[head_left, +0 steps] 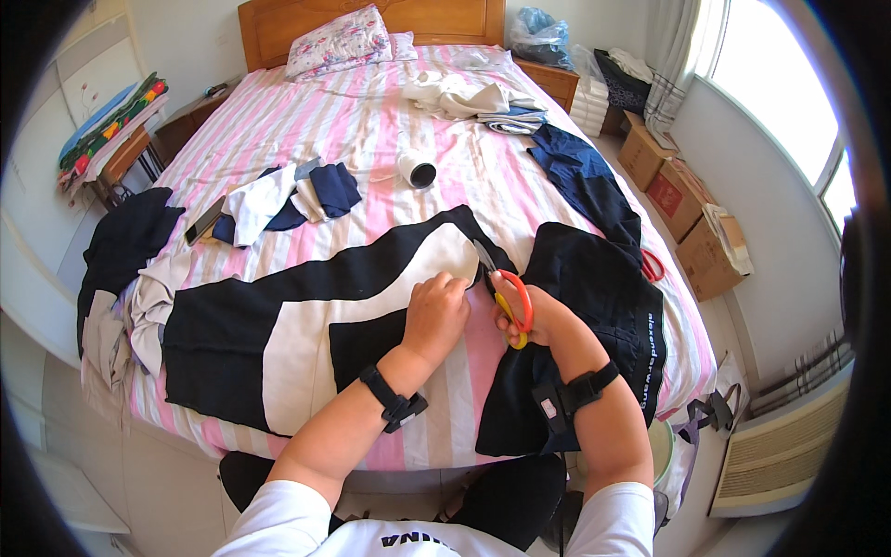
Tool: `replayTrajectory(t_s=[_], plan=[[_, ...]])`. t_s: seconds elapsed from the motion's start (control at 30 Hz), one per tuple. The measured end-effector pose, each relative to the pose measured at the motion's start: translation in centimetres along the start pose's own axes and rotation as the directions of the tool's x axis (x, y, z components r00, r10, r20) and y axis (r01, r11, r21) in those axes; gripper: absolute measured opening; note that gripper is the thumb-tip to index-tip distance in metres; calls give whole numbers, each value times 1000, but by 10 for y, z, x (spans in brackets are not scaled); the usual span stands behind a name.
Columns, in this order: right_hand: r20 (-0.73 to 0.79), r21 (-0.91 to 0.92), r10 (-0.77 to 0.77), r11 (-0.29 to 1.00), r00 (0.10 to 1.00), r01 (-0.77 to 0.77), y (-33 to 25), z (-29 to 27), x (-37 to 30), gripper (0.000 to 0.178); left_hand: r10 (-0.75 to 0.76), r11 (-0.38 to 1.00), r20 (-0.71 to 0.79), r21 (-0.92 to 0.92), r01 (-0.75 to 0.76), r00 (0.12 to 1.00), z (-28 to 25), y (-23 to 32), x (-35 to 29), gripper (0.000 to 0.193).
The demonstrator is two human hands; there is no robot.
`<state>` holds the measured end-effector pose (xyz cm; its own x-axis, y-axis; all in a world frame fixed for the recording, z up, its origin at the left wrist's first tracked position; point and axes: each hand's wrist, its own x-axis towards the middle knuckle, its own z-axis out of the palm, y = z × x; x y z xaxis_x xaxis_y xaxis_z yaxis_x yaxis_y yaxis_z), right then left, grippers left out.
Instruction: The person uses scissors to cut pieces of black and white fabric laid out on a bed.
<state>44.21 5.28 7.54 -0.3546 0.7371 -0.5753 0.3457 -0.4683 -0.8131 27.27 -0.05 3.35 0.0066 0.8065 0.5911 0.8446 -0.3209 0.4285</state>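
1. We took the black-and-cream fabric panel (311,325) as landmark; it lay spread on the striped bedsheet (325,121), tapering end to the right.
2. Right hand (538,320), just beside the panel's tapering end: closed around the orange-and-yellow-handled scissors (516,281), blades at the black strip bordering the cream. We could not tell how far apart the blades stood.
3. Left hand (436,316), on the panel near that end: fingers curled together on the cream section's edge. Number of layers gripped: could not tell.
4. Technique (our judgement): short, even bites suited the curved edge best, with the panel kept taut near the blades and the left fingertips clear of their path. The lower blade wanted to slide directly under the panel; a loose fold of bedsheet in the bite seemed the main risk.
5. Markings: right of the panel, a black garment (594,297) bore bold white lettering along its band. Nearer us than the panel, the worn white T-shirt (362,540) carried dark block letters. Beyond the panel, rightward, a cardboard carton (676,197) showed red print, too small to read. Wording left unrecorded.
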Motion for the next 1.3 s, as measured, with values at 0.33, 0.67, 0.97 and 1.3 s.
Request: replayTrajectory(t_s=[0.33, 0.67, 0.97, 1.3], plan=[[-35, 127, -159, 978, 987, 162, 49, 1, -68, 66, 101, 995, 116, 1, -101, 988, 2, 12, -12, 27], [-222, 248, -247, 922, 943, 299, 86, 37, -137, 60, -265, 963, -96, 27, 268, 960, -148, -34, -147, 42], [-166, 208, -262, 933, 951, 294, 101, 81, -137, 59, -485, 873, -65, -95, 478, 872, -209, -17, -228, 25], [-176, 159, -231, 953, 957, 259, 83, 56, -151, 59, 118, 961, 234, -272, -51, 965, -149, 43, -97, 22]])
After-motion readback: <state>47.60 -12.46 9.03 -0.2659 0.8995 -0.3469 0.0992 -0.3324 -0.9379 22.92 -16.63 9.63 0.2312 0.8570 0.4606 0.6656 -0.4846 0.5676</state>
